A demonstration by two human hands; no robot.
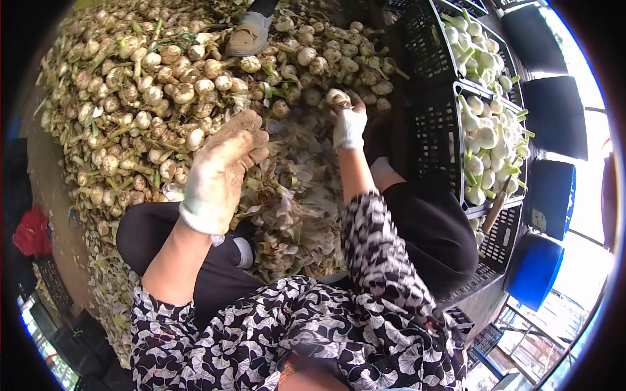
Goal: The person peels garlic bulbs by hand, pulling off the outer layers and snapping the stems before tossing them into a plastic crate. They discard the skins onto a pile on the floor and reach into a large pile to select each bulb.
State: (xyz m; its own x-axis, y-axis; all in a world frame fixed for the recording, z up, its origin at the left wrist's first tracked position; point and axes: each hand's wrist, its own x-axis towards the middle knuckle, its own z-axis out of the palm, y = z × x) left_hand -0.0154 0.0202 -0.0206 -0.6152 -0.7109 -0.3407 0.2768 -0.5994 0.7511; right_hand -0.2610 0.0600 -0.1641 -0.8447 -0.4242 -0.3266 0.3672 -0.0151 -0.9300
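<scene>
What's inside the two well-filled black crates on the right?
Pale bulbs with green stem stubs, heaped in both crates. Below the top layer it's covered; can't tell what's there.

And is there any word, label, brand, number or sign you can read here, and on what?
None that can be read.
A blue container on the right bears a pale patch, too small and blurred to read.
The nearer black crate, left glove and right glove show no readable lettering.
</scene>
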